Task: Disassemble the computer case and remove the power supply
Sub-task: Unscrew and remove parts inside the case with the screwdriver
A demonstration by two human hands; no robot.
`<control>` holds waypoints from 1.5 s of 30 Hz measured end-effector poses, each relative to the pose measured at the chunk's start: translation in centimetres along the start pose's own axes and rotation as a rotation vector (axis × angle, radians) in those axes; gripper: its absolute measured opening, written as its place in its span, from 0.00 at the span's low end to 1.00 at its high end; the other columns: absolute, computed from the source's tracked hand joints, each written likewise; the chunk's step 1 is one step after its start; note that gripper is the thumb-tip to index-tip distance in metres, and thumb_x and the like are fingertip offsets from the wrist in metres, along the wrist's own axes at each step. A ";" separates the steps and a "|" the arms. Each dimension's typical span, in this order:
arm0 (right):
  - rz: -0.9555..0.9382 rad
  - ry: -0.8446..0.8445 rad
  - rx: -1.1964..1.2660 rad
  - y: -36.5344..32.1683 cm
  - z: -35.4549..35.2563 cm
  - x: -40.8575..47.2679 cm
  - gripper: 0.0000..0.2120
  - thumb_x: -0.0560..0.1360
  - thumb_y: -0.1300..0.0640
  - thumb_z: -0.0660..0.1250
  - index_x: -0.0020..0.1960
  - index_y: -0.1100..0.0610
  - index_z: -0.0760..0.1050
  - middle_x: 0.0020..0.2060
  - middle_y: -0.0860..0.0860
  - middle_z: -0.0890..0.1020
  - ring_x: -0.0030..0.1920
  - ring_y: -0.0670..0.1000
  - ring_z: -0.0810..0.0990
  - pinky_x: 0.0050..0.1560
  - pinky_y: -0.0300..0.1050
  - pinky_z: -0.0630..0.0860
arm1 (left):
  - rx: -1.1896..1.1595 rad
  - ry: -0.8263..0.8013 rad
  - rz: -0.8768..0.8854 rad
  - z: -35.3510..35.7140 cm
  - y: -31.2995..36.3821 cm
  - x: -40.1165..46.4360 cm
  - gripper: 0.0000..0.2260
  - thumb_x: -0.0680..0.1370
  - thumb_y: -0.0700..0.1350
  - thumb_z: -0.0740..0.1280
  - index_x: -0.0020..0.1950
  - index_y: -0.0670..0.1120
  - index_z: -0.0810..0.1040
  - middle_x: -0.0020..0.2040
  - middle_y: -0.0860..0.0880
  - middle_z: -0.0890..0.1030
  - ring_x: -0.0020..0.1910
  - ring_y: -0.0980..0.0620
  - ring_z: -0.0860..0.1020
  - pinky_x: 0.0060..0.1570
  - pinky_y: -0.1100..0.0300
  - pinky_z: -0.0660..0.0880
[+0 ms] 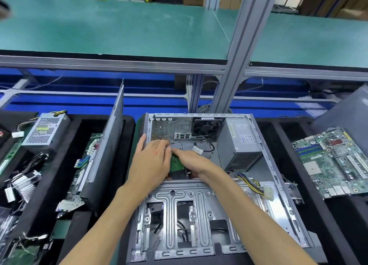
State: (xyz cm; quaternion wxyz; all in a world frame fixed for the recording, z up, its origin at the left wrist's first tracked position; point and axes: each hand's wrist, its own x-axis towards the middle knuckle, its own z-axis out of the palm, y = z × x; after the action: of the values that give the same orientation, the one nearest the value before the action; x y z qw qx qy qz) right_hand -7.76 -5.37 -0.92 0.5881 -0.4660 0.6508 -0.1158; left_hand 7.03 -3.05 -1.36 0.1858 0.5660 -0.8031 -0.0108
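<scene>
The open grey computer case [278, 171] lies on its side in the middle. Its grey power supply [239, 143] sits in the far right corner, beside the black rear fan [205, 127]. Yellow and black supply cables [253, 185] trail over the drive cage [173, 215]. Both of my hands are inside the case over a hard drive [176, 163] with a green circuit board. My left hand [151, 161] lies on its left side with fingers nearly straight. My right hand [191, 161] arches over its right side and grips it; the thumb is hidden.
A removed side panel [107, 145] leans upright left of the case. Further left are another power supply [45, 131], loose cables [23, 183] and boards. A bare motherboard [334, 159] lies to the right. An aluminium post [235, 55] rises behind the case.
</scene>
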 end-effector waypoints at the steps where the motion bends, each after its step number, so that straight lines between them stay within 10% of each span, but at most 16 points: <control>1: -0.006 -0.009 0.016 0.1 0.0 -0.1 0.32 0.81 0.34 0.54 0.78 0.52 0.65 0.76 0.52 0.68 0.74 0.54 0.68 0.74 0.53 0.65 | 0.055 -0.029 0.008 0.0 0.0 0.0 0.16 0.83 0.46 0.54 0.56 0.46 0.82 0.51 0.53 0.84 0.55 0.50 0.80 0.77 0.43 0.55; 8: -0.015 0.099 -0.131 0.8 -0.3 -0.4 0.33 0.82 0.36 0.53 0.75 0.60 0.66 0.61 0.52 0.75 0.56 0.52 0.74 0.45 0.45 0.70 | 0.261 -0.167 0.007 -0.2 0.6 0.2 0.28 0.82 0.52 0.37 0.55 0.54 0.78 0.47 0.57 0.81 0.47 0.52 0.79 0.77 0.44 0.45; 16: -0.051 0.318 0.123 0.4 -1.1 -0.2 0.33 0.84 0.37 0.48 0.78 0.60 0.61 0.69 0.55 0.72 0.57 0.50 0.73 0.57 0.46 0.62 | -0.163 0.052 -0.084 -0.4 0.2 0.4 0.13 0.84 0.45 0.57 0.65 0.48 0.76 0.61 0.54 0.78 0.64 0.54 0.74 0.77 0.51 0.54; 21: -0.060 0.424 0.281 0.2 -1.6 -0.6 0.36 0.82 0.34 0.49 0.80 0.59 0.58 0.77 0.54 0.65 0.74 0.55 0.66 0.70 0.52 0.62 | -0.458 0.095 -0.194 -1.2 0.1 0.1 0.14 0.84 0.43 0.59 0.69 0.47 0.73 0.65 0.52 0.77 0.67 0.56 0.69 0.75 0.51 0.58; 26: -0.096 0.509 0.379 -0.4 -2.3 -1.2 0.36 0.82 0.34 0.49 0.80 0.57 0.58 0.76 0.53 0.67 0.71 0.55 0.68 0.68 0.53 0.65 | -0.627 0.047 -0.293 -1.5 0.0 -0.2 0.15 0.85 0.46 0.55 0.70 0.49 0.72 0.66 0.53 0.76 0.71 0.48 0.69 0.73 0.45 0.63; 35: -0.212 0.555 0.439 -2.1 -3.8 -3.0 0.36 0.80 0.31 0.51 0.79 0.54 0.62 0.75 0.49 0.69 0.74 0.53 0.67 0.73 0.55 0.64 | -0.816 0.066 -0.382 -2.7 0.6 0.0 0.13 0.86 0.48 0.53 0.64 0.51 0.75 0.51 0.62 0.80 0.51 0.67 0.76 0.48 0.76 0.67; 45: -0.231 0.556 0.482 -0.7 -4.0 -8.1 0.37 0.76 0.28 0.52 0.74 0.51 0.71 0.67 0.50 0.78 0.66 0.55 0.77 0.69 0.60 0.72 | -1.060 -0.082 -0.319 -5.7 6.2 -0.2 0.06 0.83 0.59 0.58 0.58 0.60 0.68 0.41 0.62 0.80 0.36 0.71 0.75 0.38 0.78 0.69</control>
State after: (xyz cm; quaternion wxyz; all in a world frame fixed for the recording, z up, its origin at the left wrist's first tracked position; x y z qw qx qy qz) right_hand -12.00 -1.35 5.97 0.4650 -0.3354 0.6827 -0.4530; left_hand 3.26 0.42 5.29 0.4098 0.5088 -0.5987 -0.4634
